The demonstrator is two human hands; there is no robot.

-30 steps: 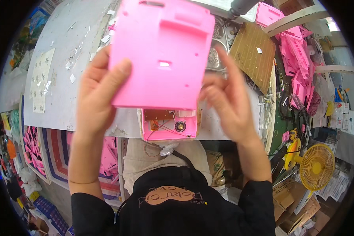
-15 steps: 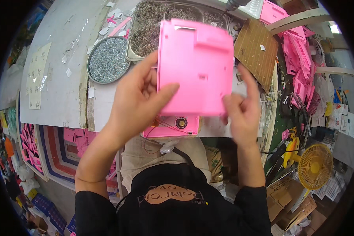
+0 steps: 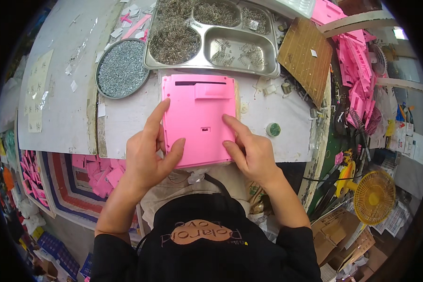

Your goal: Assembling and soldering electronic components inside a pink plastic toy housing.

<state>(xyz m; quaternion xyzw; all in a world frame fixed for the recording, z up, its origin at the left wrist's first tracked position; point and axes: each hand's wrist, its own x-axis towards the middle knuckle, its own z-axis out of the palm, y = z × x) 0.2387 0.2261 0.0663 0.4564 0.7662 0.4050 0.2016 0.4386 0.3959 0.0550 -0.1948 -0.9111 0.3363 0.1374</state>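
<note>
A pink plastic cover, with a dark slot near its far edge, a raised block and a small square hole, lies at the table's near edge in front of me. My left hand is closed round its left side, thumb on the top face and index finger along the edge. On the right side, the thumb and index fingertip of my right hand rest on the top, with the other fingers curled out of sight. Whatever is beneath the cover is hidden, apart from a yellowish pad edge at its right.
Beyond the cover stands a steel compartment tray of small springs, with a round dish of small screws to its left. A brown board, a small green-topped round item and a yellow fan are on the right.
The pink cover has come down and away from the tray, onto the pink part with wires and a round component seen before. My right hand has moved left onto its edge.
</note>
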